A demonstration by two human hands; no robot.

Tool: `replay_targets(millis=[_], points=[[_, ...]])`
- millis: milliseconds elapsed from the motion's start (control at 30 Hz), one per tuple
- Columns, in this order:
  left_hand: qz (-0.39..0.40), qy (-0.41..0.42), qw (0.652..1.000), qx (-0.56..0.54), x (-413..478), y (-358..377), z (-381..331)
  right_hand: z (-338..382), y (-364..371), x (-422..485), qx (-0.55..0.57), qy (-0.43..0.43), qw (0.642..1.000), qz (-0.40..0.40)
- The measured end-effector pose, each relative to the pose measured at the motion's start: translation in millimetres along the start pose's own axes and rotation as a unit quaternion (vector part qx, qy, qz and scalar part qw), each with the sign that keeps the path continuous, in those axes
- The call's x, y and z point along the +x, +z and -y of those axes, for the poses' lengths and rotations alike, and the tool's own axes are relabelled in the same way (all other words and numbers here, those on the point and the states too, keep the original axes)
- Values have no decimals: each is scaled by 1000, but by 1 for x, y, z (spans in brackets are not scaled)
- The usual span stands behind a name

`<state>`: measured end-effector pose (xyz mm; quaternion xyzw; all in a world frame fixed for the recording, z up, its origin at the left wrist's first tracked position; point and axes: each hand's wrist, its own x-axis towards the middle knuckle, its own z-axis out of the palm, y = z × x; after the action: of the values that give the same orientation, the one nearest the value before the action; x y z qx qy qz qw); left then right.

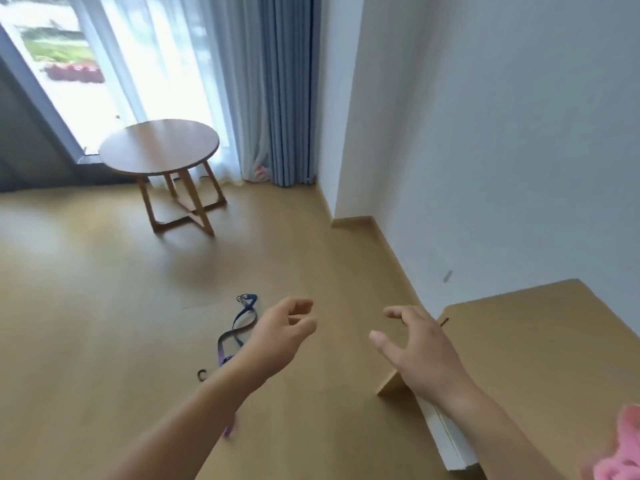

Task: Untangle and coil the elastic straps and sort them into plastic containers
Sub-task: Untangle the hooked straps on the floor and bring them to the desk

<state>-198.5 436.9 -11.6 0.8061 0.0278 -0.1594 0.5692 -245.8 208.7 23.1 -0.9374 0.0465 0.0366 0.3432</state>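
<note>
A blue and purple elastic strap (pixel 239 329) with dark hooks lies looped on the wooden floor, partly hidden behind my left forearm. My left hand (pixel 280 332) hovers just right of the strap, fingers loosely curled, holding nothing. My right hand (pixel 414 344) is raised beside it with fingers spread and relaxed, empty, over the left edge of a tan desk top (pixel 540 351). A small dark hook end (pixel 444 321) lies on the desk edge just past my right fingers. No plastic containers are in view.
A round wooden side table (pixel 160 147) stands by the window and blue curtains (pixel 287 91). The white wall (pixel 502 133) runs along the right. Something pink (pixel 623 448) sits at the bottom right corner. Open floor lies between me and the table.
</note>
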Motion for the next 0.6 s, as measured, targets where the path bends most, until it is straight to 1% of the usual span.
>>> replay_targets(millis=[167, 300, 433, 600], points=[[-95, -85, 987, -99, -24, -74, 47, 46, 53, 28, 4, -54, 995, 82], [-159, -134, 969, -135, -23, -106, 76, 63, 91, 62, -7, -73, 985, 157], [-194, -171, 954, -150, 0, -132, 91, 72, 131, 111, -4, -77, 972, 222], [-232, -216, 933, -173, 60, -164, 102, 83, 188, 193, 19, -76, 952, 296]])
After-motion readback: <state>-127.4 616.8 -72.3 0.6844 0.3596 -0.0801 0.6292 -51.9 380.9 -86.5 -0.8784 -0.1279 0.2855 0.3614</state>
